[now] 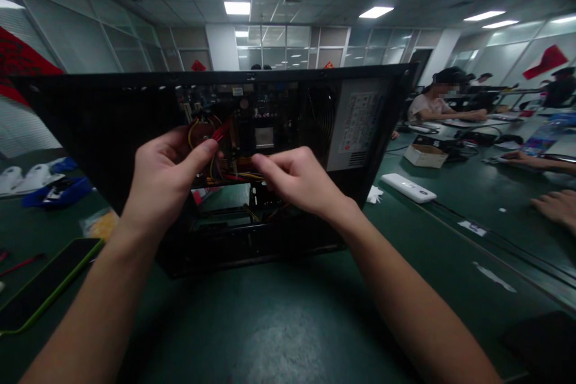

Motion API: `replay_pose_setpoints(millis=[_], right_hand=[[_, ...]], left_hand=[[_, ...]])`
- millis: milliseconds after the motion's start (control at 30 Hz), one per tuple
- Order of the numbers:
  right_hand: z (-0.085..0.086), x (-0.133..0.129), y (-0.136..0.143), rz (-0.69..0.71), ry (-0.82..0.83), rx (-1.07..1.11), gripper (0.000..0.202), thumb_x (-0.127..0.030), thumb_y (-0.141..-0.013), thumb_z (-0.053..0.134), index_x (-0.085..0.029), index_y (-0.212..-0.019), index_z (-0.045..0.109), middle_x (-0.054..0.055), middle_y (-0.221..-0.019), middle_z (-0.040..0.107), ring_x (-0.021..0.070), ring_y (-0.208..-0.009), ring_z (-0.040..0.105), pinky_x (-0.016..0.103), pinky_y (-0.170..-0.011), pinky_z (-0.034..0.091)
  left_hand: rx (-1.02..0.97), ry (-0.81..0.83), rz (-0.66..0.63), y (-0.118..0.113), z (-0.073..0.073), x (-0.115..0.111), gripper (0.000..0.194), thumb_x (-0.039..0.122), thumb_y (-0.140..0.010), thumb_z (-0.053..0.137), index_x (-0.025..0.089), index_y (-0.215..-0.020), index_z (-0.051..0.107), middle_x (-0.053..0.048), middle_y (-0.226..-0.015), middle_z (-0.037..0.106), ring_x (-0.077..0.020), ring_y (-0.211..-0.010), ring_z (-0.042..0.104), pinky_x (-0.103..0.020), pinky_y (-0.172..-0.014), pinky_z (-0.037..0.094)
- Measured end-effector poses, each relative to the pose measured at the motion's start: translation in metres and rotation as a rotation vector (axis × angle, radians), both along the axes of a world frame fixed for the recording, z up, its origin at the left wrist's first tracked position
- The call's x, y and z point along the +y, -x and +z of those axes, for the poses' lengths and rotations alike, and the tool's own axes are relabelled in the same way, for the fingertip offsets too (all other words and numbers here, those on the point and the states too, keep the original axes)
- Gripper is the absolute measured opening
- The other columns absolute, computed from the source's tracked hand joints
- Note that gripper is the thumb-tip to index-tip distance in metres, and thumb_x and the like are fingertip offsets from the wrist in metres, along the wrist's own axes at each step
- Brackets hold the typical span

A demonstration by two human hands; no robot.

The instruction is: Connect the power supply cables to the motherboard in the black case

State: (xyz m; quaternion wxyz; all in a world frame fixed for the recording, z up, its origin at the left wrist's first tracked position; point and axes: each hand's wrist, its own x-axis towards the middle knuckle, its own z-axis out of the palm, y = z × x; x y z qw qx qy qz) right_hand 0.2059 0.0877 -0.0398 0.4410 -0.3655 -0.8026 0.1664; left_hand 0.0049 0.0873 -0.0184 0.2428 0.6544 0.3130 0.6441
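An open black computer case [135, 81] stands upright on the green table [279, 324], its inside facing me. My left hand [173, 168] is at the middle left of the opening, thumb and fingers closed on red and yellow cables [220, 131]. To the right, my right hand [294, 177] has its fingers pinched on the yellow and red cable bundle [245, 162] below the motherboard's silver heatsink [264, 137]. The power supply [355, 126], with its label and grille, fills the upper right of the case. The fingertips of both hands are partly hidden.
At left lie a green-edged phone [49, 282], a blue tray [58, 192] and a bag of yellow pieces [101, 225]. A white power strip [408, 188] and an open carton [425, 155] are at right. Another person [443, 99] sits beyond; someone's hand [558, 207] rests at the right edge.
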Motion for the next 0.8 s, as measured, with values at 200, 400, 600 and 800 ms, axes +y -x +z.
replay_pose_setpoints(millis=[200, 400, 600, 800], right_hand=[[-0.022, 0.014, 0.017, -0.059, 0.282, -0.754, 0.047, -0.043, -0.102, 0.044, -0.008, -0.112, 0.074, 0.022, -0.116, 0.072, 0.0278, -0.103, 0.069, 0.032, -0.086, 0.049], [-0.024, 0.028, -0.001, 0.072, 0.344, -0.757, 0.06, -0.058, -0.1, 0.042, -0.009, -0.111, 0.074, 0.019, -0.11, 0.074, 0.0274, -0.097, 0.07, 0.032, -0.083, 0.049], [-0.011, 0.023, -0.011, 0.342, 0.286, -0.417, 0.051, -0.06, -0.095, 0.055, -0.013, -0.104, 0.075, 0.007, -0.096, 0.074, 0.019, -0.086, 0.065, 0.026, -0.077, 0.047], [0.011, 0.006, -0.03, 0.586, 0.237, -0.224, 0.045, -0.047, -0.077, 0.081, -0.014, -0.106, 0.073, 0.003, -0.099, 0.071, 0.0183, -0.093, 0.064, 0.028, -0.083, 0.048]], left_hand=[[-0.012, -0.026, -0.007, -0.016, 0.015, 0.014, 0.034, 0.03, -0.075, 0.084, 0.014, -0.105, 0.077, -0.009, -0.107, 0.078, -0.0206, -0.097, 0.071, -0.03, -0.085, 0.058], [0.209, 0.044, 0.025, -0.019, 0.015, 0.006, 0.04, 0.033, -0.079, 0.08, 0.012, -0.112, 0.075, -0.01, -0.114, 0.077, -0.0244, -0.103, 0.071, -0.034, -0.091, 0.058], [0.403, 0.137, 0.118, -0.005, 0.011, 0.017, 0.046, 0.047, -0.078, 0.074, 0.016, -0.112, 0.075, -0.008, -0.111, 0.077, -0.029, -0.099, 0.071, -0.038, -0.087, 0.058], [0.792, 0.354, -0.016, 0.009, 0.007, 0.027, 0.042, 0.052, -0.076, 0.067, 0.02, -0.102, 0.077, -0.006, -0.099, 0.078, -0.0273, -0.088, 0.071, -0.034, -0.078, 0.057]])
